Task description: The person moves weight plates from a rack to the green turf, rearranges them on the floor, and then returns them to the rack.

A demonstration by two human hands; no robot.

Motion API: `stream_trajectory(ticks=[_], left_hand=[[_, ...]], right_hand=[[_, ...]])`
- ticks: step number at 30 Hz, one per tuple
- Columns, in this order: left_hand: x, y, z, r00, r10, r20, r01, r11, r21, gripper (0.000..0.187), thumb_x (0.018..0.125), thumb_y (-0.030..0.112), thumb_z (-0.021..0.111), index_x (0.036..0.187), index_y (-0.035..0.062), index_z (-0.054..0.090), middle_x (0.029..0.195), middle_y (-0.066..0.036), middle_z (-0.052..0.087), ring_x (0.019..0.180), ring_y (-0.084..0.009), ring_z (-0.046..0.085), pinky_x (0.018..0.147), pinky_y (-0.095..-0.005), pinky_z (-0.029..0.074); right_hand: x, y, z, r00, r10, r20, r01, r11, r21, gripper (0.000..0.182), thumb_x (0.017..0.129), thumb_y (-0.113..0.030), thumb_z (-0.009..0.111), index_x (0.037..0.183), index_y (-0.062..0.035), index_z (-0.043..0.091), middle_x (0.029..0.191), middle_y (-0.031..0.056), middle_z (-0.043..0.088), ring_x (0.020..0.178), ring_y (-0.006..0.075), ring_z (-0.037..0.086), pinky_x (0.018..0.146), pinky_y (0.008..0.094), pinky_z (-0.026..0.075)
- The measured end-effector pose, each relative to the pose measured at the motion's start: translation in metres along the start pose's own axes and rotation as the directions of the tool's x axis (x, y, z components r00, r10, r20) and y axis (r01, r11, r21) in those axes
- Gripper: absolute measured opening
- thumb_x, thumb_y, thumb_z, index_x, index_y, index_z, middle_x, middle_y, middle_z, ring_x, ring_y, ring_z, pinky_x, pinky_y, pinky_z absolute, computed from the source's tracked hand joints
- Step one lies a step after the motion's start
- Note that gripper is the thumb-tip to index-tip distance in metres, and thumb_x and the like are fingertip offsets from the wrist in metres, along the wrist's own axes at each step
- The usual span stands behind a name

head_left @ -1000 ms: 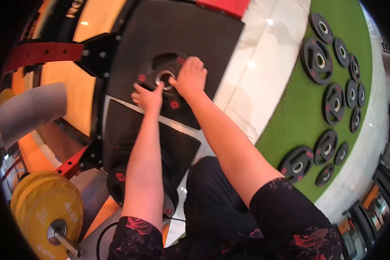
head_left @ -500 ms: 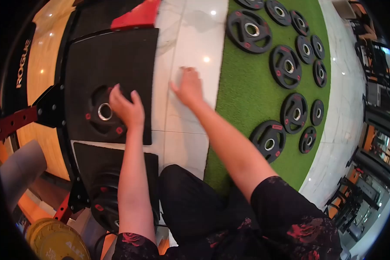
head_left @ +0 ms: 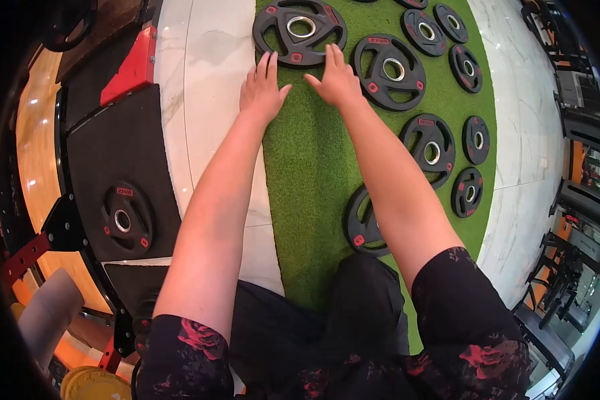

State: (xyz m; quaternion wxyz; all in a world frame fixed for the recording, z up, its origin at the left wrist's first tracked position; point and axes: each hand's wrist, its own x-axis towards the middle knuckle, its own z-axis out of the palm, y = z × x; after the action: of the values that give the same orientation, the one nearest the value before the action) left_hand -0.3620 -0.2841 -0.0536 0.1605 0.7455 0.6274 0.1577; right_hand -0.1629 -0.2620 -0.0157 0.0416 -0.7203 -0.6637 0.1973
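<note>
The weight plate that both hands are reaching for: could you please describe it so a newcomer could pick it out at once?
Start at the green turf strip, where black plates lie flat. The weight plate is at its far end, by the white floor tiles. It is the biggest plate there, and the left hand and right hand reach its near rim.

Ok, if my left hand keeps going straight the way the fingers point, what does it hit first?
Your left hand points up the green turf at the large black weight plate just ahead. Its fingertips are about at the plate's near rim, so that would probably be met first; actual contact is hard to judge.
</note>
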Motion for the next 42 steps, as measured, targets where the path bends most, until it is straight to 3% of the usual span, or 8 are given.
stream_trajectory(ticks=[3,14,21,24,26,30,38,42], left_hand=[[0.027,0.003,0.01,0.987,-0.021,0.158,-0.024,0.96,0.279,0.091,0.101,0.061,0.056,0.169,0.02,0.011,0.176,-0.005,0.007,0.16,-0.0321,0.021,0.124,-0.0592,0.029],[0.036,-0.002,0.016,0.994,0.092,0.063,-0.108,0.934,0.341,0.079,0.1,0.053,0.061,0.162,0.017,0.027,0.171,-0.006,0.02,0.151,-0.0325,0.037,0.119,-0.0588,0.035],[-0.015,0.025,-0.028,0.958,-0.047,0.281,-0.084,0.895,0.437,0.064,0.101,0.055,0.056,0.15,0.0142,0.044,0.16,-0.002,0.038,0.143,-0.0261,0.042,0.121,-0.0543,0.031],[-0.076,0.024,-0.035,0.94,-0.034,0.339,-0.02,0.988,0.154,0.069,0.098,0.05,0.064,0.15,0.0099,0.041,0.156,-0.011,0.038,0.138,-0.0329,0.044,0.118,-0.0529,0.035],[-0.1,0.035,-0.026,0.932,-0.345,0.111,0.362,0.904,-0.226,0.079,0.093,0.043,0.074,0.15,0.0041,0.036,0.15,-0.023,0.036,0.136,-0.0425,0.044,0.115,-0.0525,0.039],[-0.056,0.043,-0.002,0.78,-0.618,0.092,0.625,0.773,-0.104,0.117,0.077,0.057,0.084,0.156,-0.0006,0.02,0.151,-0.027,0.034,0.139,-0.0451,0.041,0.112,-0.0555,0.043],[-0.062,0.053,-0.009,0.768,-0.612,0.188,0.609,0.789,0.084,0.118,0.076,0.058,0.082,0.159,0.002,0.019,0.153,-0.022,0.035,0.143,-0.0382,0.037,0.107,-0.0669,0.041],[-0.115,0.057,-0.005,0.799,-0.576,0.169,0.57,0.817,0.088,0.116,0.075,0.053,0.084,0.156,-0.0031,0.023,0.145,-0.024,0.04,0.136,-0.0415,0.042,0.105,-0.0591,0.043]], right_hand=[[0.011,0.005,0.023,0.996,-0.092,-0.017,0.083,0.946,-0.312,0.102,0.096,-0.078,0.044,0.169,-0.0148,0.011,0.176,0.0024,0.013,0.16,0.0382,0.016,0.128,0.052,0.021],[0.024,0.034,0.06,0.903,-0.28,-0.328,0.242,0.958,-0.151,0.102,0.089,-0.072,0.064,0.161,-0.012,0.027,0.165,0.0096,0.031,0.152,0.0511,0.025,0.126,0.0573,0.025],[-0.048,0.012,0.023,0.974,-0.181,-0.134,0.163,0.977,-0.14,0.094,0.086,-0.068,0.07,0.154,-0.0087,0.042,0.153,0.007,0.047,0.138,0.0417,0.047,0.113,0.0543,0.041],[-0.119,0.015,0.029,0.989,-0.149,0.015,0.148,0.989,0.019,0.095,0.086,-0.064,0.073,0.154,-0.0067,0.04,0.151,0.0123,0.046,0.138,0.0405,0.046,0.109,0.0546,0.042],[-0.151,0.003,0.039,0.946,0.251,-0.204,-0.176,0.929,0.326,0.099,0.085,-0.059,0.077,0.156,-0.005,0.033,0.153,0.0185,0.041,0.14,0.0408,0.043,0.11,0.055,0.042],[-0.094,-0.028,0.015,0.806,0.592,0.005,-0.57,0.774,0.277,0.116,0.079,-0.051,0.086,0.161,-0.0003,0.022,0.159,0.0187,0.031,0.143,0.0417,0.039,0.112,0.0603,0.04],[-0.111,-0.018,0.027,0.864,0.503,0.018,-0.503,0.859,0.095,0.118,0.078,-0.054,0.085,0.159,0.0046,0.022,0.156,0.0193,0.036,0.144,0.0395,0.037,0.109,0.0594,0.046],[-0.162,-0.019,0.039,0.88,0.476,-0.008,-0.476,0.879,-0.038,0.114,0.08,-0.055,0.083,0.154,0.0091,0.026,0.152,0.0224,0.039,0.144,0.0388,0.038,0.108,0.0588,0.046]])
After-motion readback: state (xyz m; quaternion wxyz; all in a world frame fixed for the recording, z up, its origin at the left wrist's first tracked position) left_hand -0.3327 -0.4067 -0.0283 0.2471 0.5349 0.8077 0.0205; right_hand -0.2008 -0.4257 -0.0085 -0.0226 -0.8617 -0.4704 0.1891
